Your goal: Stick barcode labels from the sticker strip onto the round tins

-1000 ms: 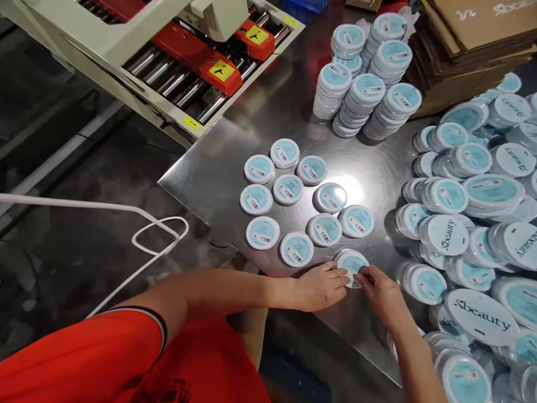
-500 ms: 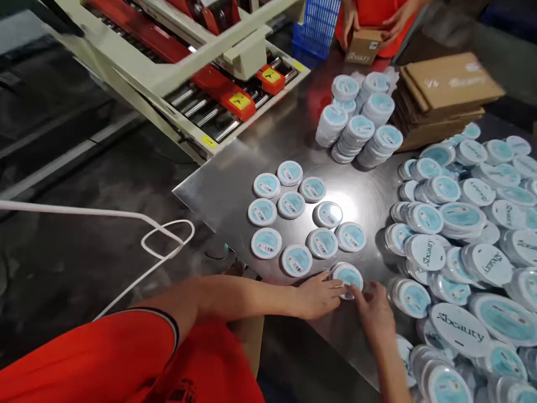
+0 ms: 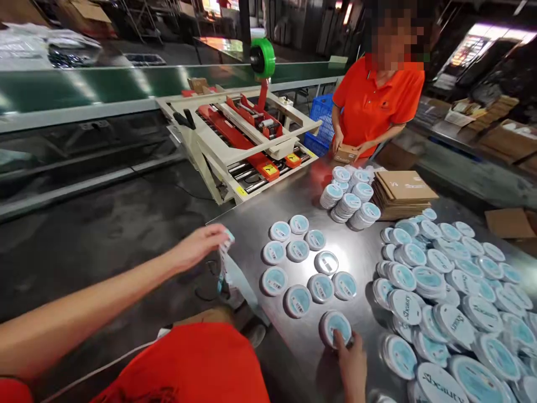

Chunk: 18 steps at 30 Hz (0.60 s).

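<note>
My left hand point(image 3: 205, 246), out past the table's left edge, pinches a strip of labels point(image 3: 241, 282) that hangs down toward the table edge. My right hand point(image 3: 353, 358) grips a round flat tub point(image 3: 335, 327) with a light-blue label, at the near side of the metal table point(image 3: 268, 319). Its thumb rests on the top and its fingers curl round the right side. Beyond it, several similar labelled tubs point(image 3: 297, 301) lie spread out singly. The strip's lower part is blurred near the table edge.
Many piled tubs point(image 3: 428, 280) cover the right side. Stacked tubs point(image 3: 348, 206) and flattened cartons point(image 3: 405, 187) stand further back. Across the table a co-worker point(image 3: 377, 106) holds a small box point(image 3: 346, 154). A roller taping machine point(image 3: 255, 145) adjoins the table's far left.
My left hand has left the tub, moved left, and now holds the label strip. My right hand has closed round the tub. The view has tilted up, showing the co-worker and conveyor.
</note>
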Each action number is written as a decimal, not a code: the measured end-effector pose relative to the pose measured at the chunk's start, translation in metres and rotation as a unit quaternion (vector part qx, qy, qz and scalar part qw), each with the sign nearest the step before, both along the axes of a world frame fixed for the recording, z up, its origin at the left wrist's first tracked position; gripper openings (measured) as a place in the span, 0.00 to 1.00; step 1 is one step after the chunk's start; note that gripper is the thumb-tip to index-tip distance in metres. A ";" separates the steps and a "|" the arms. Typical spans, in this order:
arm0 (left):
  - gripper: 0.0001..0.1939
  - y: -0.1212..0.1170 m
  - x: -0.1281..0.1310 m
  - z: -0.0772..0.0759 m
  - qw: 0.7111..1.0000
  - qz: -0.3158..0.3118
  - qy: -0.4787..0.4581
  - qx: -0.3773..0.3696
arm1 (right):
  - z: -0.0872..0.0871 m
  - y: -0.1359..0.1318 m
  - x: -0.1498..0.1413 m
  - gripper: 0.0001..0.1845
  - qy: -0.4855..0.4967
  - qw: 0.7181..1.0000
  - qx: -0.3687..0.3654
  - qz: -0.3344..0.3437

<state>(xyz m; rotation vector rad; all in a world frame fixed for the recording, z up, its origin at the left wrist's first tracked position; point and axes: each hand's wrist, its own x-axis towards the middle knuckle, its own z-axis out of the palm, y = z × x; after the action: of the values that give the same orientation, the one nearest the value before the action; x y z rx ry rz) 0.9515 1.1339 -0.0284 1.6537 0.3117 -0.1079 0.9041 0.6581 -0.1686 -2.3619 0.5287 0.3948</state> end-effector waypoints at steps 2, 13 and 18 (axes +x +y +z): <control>0.11 0.037 0.004 0.030 0.992 0.102 -0.063 0.035 | -0.003 0.004 -0.003 0.22 -0.009 0.999 -0.019 -0.033; 0.09 0.037 0.131 0.071 0.986 0.084 -0.140 -0.026 | 0.022 0.080 0.059 0.28 -0.110 0.969 0.128 -0.178; 0.17 0.000 0.188 -0.023 0.986 -0.157 0.001 0.056 | 0.011 0.091 0.131 0.33 -0.103 0.990 0.016 -0.098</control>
<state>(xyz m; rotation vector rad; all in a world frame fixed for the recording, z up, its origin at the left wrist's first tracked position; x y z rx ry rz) 1.1399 1.1335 -0.0514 1.8054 0.0570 -0.3337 1.0347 0.7495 -0.1573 -2.2608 0.6421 0.0676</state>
